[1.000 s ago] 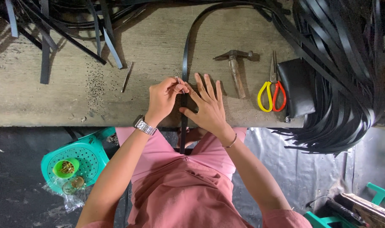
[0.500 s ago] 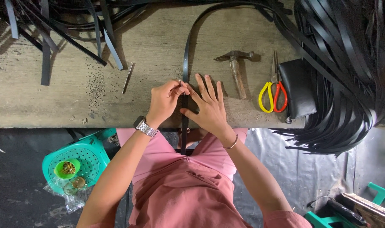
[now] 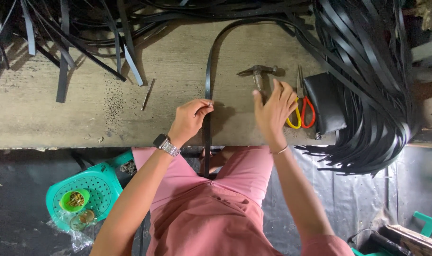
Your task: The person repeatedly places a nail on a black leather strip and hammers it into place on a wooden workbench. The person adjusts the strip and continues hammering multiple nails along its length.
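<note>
My left hand pinches long black flat strap on worn wooden desk. Right hand open, over steel hammer, right of strap. Keep pinch firm, strap flat.

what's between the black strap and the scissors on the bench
In the head view, the hammer lies between the strap and the scissors, and the right hand hovers over its handle.

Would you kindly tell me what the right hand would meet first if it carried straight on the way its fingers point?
Most likely the hammer: the right hand hovers open with its fingers pointing up the bench toward the handle, though its height above it is unclear.
</note>
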